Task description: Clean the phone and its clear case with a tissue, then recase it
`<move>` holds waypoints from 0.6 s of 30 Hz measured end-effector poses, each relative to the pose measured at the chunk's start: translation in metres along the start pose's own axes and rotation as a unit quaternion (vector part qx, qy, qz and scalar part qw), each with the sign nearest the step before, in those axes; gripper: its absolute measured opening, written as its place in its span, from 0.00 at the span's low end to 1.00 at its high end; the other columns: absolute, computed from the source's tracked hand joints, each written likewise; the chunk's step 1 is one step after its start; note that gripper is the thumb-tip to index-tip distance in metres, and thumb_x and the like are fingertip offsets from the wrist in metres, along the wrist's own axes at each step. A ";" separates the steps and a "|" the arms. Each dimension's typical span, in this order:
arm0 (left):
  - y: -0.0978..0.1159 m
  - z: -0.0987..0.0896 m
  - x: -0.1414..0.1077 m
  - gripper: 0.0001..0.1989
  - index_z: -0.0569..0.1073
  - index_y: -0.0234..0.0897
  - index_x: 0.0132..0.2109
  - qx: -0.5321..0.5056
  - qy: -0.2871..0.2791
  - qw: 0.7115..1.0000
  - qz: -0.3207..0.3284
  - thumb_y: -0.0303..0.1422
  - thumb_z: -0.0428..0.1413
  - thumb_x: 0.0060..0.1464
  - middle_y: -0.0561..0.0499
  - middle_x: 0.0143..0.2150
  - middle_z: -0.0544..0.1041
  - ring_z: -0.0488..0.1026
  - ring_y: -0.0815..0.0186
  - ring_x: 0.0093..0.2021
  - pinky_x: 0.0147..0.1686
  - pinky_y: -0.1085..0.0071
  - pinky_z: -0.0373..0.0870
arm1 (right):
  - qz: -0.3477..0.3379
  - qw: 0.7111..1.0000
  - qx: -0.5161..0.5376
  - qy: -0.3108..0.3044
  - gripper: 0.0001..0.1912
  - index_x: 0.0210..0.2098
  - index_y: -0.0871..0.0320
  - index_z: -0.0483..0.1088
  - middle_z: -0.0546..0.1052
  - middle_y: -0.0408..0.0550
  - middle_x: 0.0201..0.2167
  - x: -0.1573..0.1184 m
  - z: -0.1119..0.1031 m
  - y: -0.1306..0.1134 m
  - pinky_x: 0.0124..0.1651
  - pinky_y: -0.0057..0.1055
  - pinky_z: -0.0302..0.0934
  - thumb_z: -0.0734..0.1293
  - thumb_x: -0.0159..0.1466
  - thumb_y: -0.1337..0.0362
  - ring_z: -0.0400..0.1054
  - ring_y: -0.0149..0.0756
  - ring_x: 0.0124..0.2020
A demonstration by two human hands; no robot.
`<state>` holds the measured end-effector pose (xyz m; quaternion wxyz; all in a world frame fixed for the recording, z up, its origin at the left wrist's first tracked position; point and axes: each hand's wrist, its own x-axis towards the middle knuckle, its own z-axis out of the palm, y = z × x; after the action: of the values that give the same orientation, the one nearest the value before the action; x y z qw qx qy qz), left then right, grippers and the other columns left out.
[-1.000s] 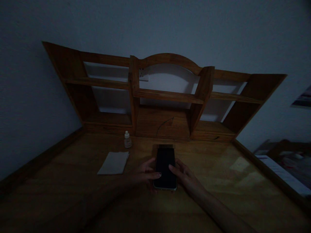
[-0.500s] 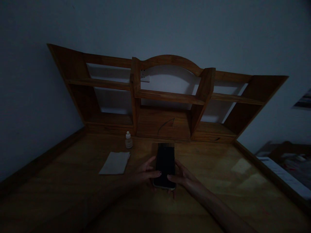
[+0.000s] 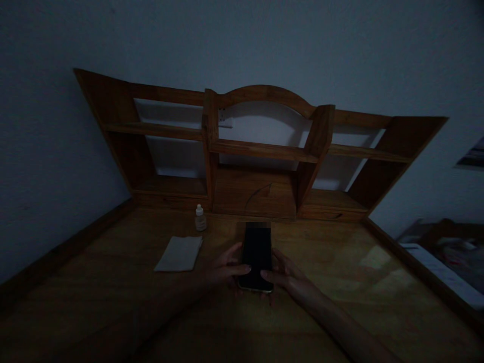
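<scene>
Between my two hands is a smartphone [image 3: 258, 254] with a dark screen, held upright in portrait above the wooden desk. My left hand [image 3: 230, 264] grips its left edge, the thumb lying over the lower screen. On the opposite edge my right hand [image 3: 284, 272] is closed, its thumb also over the lower screen. Fingertips of both hands show below and behind the phone; the rest of those fingers are hidden. Left of my left hand lies a folded pale cloth or paper [image 3: 179, 253]. Behind that stands a small clear bottle [image 3: 200, 220] with a white cap.
A wooden shelf unit [image 3: 260, 150] stands along the desk's back edge against the wall. A wall socket [image 3: 226, 118] shows through its middle opening. Raised rails border the desk [image 3: 325, 242] at both sides. Past the right rail is a white surface [image 3: 442, 272]. The room is dim.
The phone's lower edge sits very slightly higher in view. Both hands keep their hold, and the thumbs have barely shifted. The cloth or paper and the bottle have not moved.
</scene>
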<state>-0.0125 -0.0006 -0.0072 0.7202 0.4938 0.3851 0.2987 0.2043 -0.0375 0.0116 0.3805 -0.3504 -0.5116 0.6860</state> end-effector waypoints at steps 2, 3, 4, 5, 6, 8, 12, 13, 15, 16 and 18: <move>0.001 0.001 0.000 0.56 0.41 0.37 0.69 -0.005 -0.007 1.000 0.001 0.39 0.67 0.42 0.44 0.37 0.78 0.75 0.63 0.21 0.18 0.70 0.73 | 0.000 1.000 0.003 0.005 0.36 0.59 0.58 0.55 0.77 0.55 0.41 0.000 0.000 -0.001 0.20 0.28 0.68 0.73 0.56 0.58 0.74 0.37 0.24; 0.001 0.001 0.000 0.56 0.41 0.36 0.69 -0.007 -0.008 1.000 0.001 0.39 0.67 0.41 0.44 0.36 0.78 0.75 0.62 0.21 0.18 0.69 0.73 | 0.001 1.000 0.006 0.006 0.37 0.59 0.58 0.55 0.77 0.55 0.41 0.000 0.000 -0.001 0.20 0.27 0.68 0.73 0.56 0.59 0.74 0.37 0.24; 0.001 0.001 0.000 0.57 0.41 0.36 0.69 -0.008 -0.008 1.000 0.001 0.39 0.68 0.41 0.45 0.35 0.78 0.74 0.62 0.21 0.18 0.69 0.73 | 0.004 1.000 0.009 0.006 0.38 0.59 0.58 0.54 0.77 0.55 0.41 0.001 0.000 -0.001 0.19 0.27 0.68 0.73 0.55 0.59 0.74 0.37 0.23; 0.001 0.001 0.000 0.57 0.41 0.37 0.69 -0.009 -0.006 1.000 -0.001 0.38 0.68 0.41 0.45 0.35 0.78 0.74 0.62 0.21 0.18 0.69 0.73 | 0.005 1.000 0.012 0.005 0.38 0.60 0.58 0.54 0.78 0.54 0.40 0.001 0.000 0.000 0.19 0.27 0.68 0.74 0.55 0.59 0.74 0.36 0.23; 0.001 0.001 0.001 0.57 0.41 0.37 0.69 -0.011 -0.004 1.000 -0.003 0.38 0.68 0.41 0.45 0.36 0.78 0.75 0.62 0.21 0.18 0.69 0.73 | 0.006 1.000 0.013 0.002 0.39 0.60 0.58 0.53 0.78 0.54 0.39 0.002 -0.001 0.000 0.19 0.27 0.68 0.73 0.55 0.59 0.74 0.36 0.22; 0.001 0.000 0.001 0.56 0.40 0.38 0.69 -0.017 -0.002 1.000 -0.008 0.37 0.68 0.41 0.45 0.37 0.78 0.75 0.61 0.22 0.19 0.68 0.73 | 0.000 1.000 0.014 -0.006 0.38 0.60 0.58 0.54 0.78 0.54 0.40 0.003 -0.001 0.002 0.18 0.28 0.68 0.73 0.56 0.59 0.74 0.37 0.22; 0.002 -0.001 -0.001 0.51 0.43 0.37 0.68 -0.015 -0.022 1.000 0.001 0.38 0.65 0.46 0.42 0.40 0.78 0.76 0.60 0.24 0.21 0.67 0.74 | -0.030 1.000 0.004 0.001 0.33 0.57 0.55 0.59 0.74 0.54 0.48 0.002 -0.003 0.003 0.22 0.27 0.69 0.73 0.56 0.60 0.75 0.38 0.29; 0.003 -0.001 -0.001 0.49 0.44 0.37 0.68 -0.011 -0.024 1.000 0.005 0.39 0.64 0.48 0.41 0.41 0.78 0.76 0.61 0.24 0.21 0.67 0.74 | -0.033 0.999 0.001 0.008 0.33 0.57 0.55 0.59 0.74 0.54 0.49 0.002 -0.003 0.003 0.23 0.27 0.69 0.74 0.56 0.60 0.75 0.38 0.31; 0.003 -0.001 -0.002 0.48 0.44 0.39 0.69 -0.005 -0.025 1.000 0.005 0.39 0.63 0.49 0.41 0.42 0.78 0.76 0.62 0.23 0.20 0.69 0.74 | -0.025 1.000 -0.004 0.006 0.33 0.58 0.55 0.58 0.76 0.53 0.45 0.002 -0.003 0.003 0.23 0.28 0.68 0.73 0.57 0.60 0.75 0.39 0.29; 0.003 -0.001 -0.002 0.48 0.43 0.40 0.69 -0.003 -0.025 1.000 0.000 0.39 0.62 0.50 0.42 0.42 0.78 0.76 0.62 0.23 0.20 0.69 0.74 | -0.020 1.000 -0.006 0.001 0.34 0.59 0.54 0.57 0.77 0.53 0.44 0.001 -0.003 0.003 0.22 0.28 0.68 0.73 0.57 0.59 0.75 0.38 0.28; 0.004 0.000 -0.002 0.49 0.42 0.41 0.69 -0.005 -0.020 1.000 -0.009 0.40 0.62 0.50 0.43 0.39 0.79 0.76 0.62 0.23 0.20 0.69 0.73 | -0.018 1.000 -0.011 -0.005 0.35 0.60 0.54 0.56 0.77 0.53 0.43 0.002 -0.003 0.003 0.21 0.29 0.67 0.72 0.58 0.58 0.74 0.37 0.26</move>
<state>-0.0136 -0.0011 -0.0033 0.7327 0.4925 0.3741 0.2838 0.2058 -0.0353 0.0077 0.3863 -0.3418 -0.5275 0.6750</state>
